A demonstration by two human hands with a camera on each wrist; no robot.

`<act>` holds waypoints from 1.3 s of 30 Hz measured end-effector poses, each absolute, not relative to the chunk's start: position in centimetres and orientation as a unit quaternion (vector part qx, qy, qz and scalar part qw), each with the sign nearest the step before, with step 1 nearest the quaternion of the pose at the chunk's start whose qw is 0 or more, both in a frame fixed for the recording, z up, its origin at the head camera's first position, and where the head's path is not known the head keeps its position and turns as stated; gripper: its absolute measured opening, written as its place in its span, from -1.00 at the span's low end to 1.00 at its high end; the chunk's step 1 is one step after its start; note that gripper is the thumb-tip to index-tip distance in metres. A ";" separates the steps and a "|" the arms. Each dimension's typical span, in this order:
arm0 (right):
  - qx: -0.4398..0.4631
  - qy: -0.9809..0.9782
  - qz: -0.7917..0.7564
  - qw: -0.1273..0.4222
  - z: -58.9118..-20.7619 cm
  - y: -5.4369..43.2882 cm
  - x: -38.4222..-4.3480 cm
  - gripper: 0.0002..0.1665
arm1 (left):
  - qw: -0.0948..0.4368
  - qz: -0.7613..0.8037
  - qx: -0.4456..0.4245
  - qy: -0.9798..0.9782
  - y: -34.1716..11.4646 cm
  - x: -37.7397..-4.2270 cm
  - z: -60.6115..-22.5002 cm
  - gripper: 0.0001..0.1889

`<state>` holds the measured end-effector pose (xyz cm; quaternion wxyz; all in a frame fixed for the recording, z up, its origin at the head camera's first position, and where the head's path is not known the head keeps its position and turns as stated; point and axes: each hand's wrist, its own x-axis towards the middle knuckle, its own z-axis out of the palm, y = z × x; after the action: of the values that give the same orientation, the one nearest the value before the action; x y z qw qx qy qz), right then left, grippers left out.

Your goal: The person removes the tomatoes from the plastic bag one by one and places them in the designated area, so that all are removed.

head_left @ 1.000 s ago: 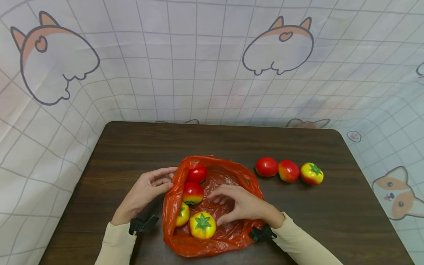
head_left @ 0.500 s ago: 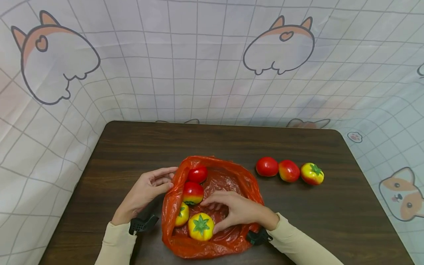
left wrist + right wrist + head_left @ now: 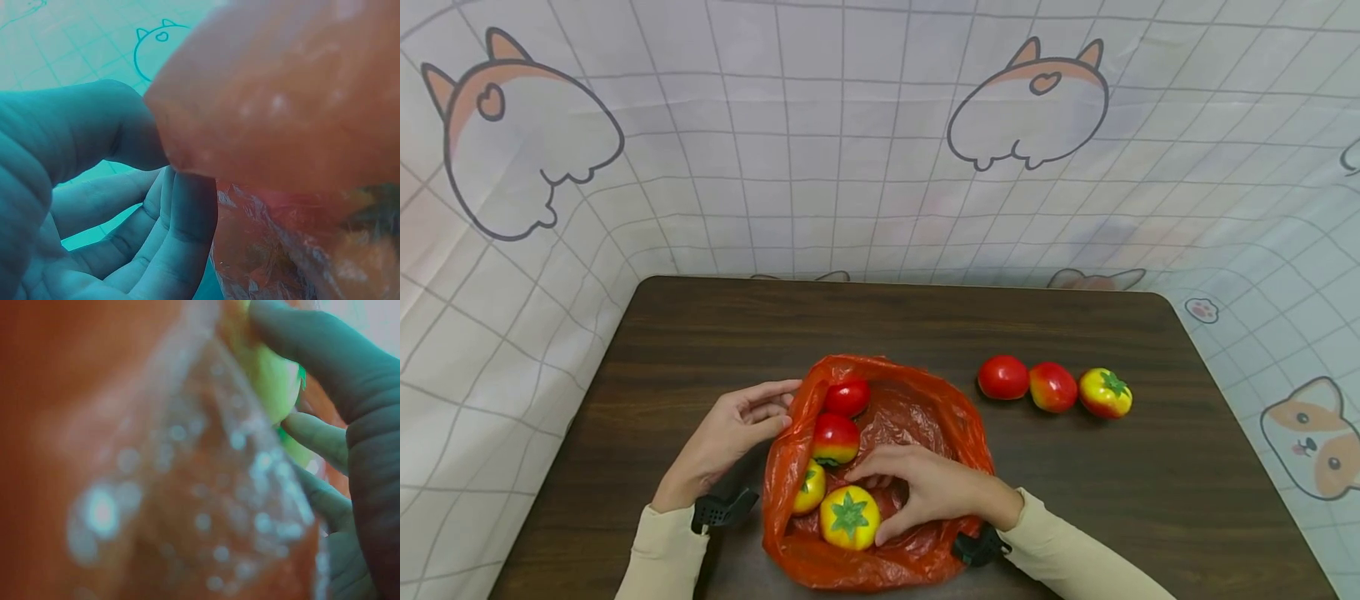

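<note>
- Round yellow fruit with a green star-shaped leaf cap (image 3: 850, 523): lower centre of the head view, inside the bag; leaf cap facing up, no clear long axis.
- Key relation: fruit lies just left of and below the right hand (image 3: 928, 487) in frame, touching it; the right is the nearer hand.
- Right hand, pose: enters from lower right, palm down; fingers half curled, thumb at the fruit's right edge, fingertips at its upper side, apparently holding it lightly.
- Thin red plastic bag (image 3: 850, 575): lower centre, around the fruit; side rim pinched between thumb and forefinger of the left hand (image 3: 726, 437), at centre left.
- Also bagged, along its left side: smaller yellow fruit (image 3: 809, 488), red-and-yellow fruit (image 3: 836, 435), glossy red fruit (image 3: 847, 397).
</note>
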<state>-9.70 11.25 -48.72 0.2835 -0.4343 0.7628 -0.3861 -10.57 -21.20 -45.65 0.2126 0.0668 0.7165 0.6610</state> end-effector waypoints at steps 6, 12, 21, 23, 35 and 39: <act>-0.444 0.772 -0.365 0.270 -48.6 11.1 -9.4 -0.29 | 0.210 0.662 0.071 0.716 -21.3 -10.6 -45.8 -0.43; -0.432 0.774 -0.370 0.278 -48.6 11.0 -9.4 -0.31 | 0.210 0.664 0.071 0.714 -21.3 -10.6 -45.6 -0.42; -0.410 0.762 -0.415 0.281 -48.6 11.6 -9.4 -0.31 | 0.210 0.665 0.073 0.713 -21.2 -10.6 -45.5 -0.42; -0.402 0.756 -0.431 0.284 -48.5 11.8 -9.5 -0.31 | 0.211 0.664 0.074 0.714 -21.3 -10.6 -45.5 -0.42; -0.354 0.747 -0.480 0.292 -47.5 13.1 -9.9 -0.28 | 0.210 0.660 0.085 0.716 -21.4 -10.6 -45.7 -0.43; -0.347 0.759 -0.477 0.275 -47.2 13.7 -10.0 -0.28 | 0.210 0.660 0.085 0.716 -21.3 -10.5 -45.6 -0.43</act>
<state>-9.96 13.68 -47.18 0.2752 -0.3469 0.7593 -0.4769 -10.50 -21.29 -45.63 0.2098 0.0855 0.7161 0.6602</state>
